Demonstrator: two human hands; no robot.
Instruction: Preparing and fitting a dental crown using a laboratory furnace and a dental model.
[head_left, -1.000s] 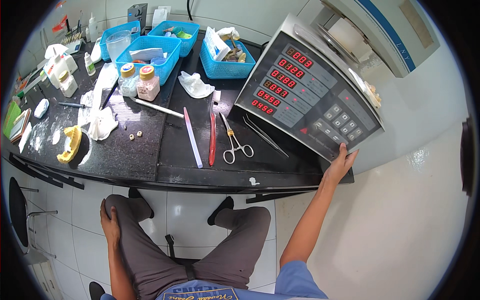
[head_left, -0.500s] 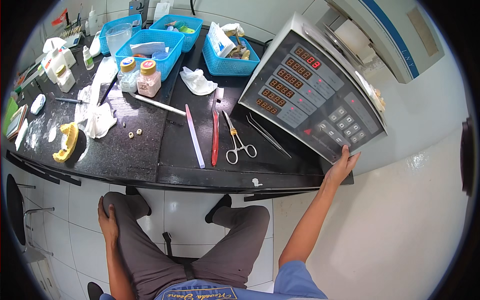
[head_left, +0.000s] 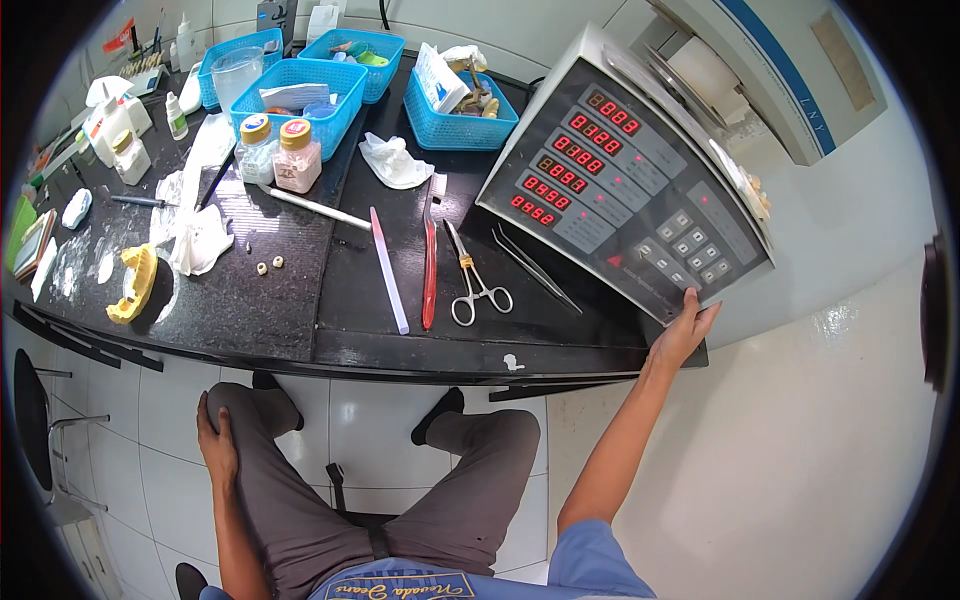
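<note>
My right hand [head_left: 682, 335] reaches to the lower corner of a grey control box [head_left: 625, 262] with a dark front panel. One fingertip rests on the panel's lower edge below the keypad [head_left: 690, 245], and another finger stretches out to the right. Rows of red digits [head_left: 562, 170] glow on the panel. My left hand [head_left: 217, 440] lies on my left knee, fingers extended, holding nothing. On the black bench left of the box are tweezers [head_left: 537, 270], scissor-handled forceps [head_left: 467, 265], a red-handled toothbrush [head_left: 430, 265] and a pale lilac stick [head_left: 389, 270].
Blue plastic baskets [head_left: 455, 135] line the back of the bench [head_left: 400, 348]. Two lidded powder jars [head_left: 298, 165], a white rod [head_left: 320, 209], crumpled tissue [head_left: 398, 162], a yellow dental model [head_left: 133, 285] and small tooth-like pieces [head_left: 277, 262] lie further left. A large white machine [head_left: 790, 70] stands behind the box.
More segments of the red digits on the panel are lit across the rows, where most were dim before. Both my hands stay in the same places.
</note>
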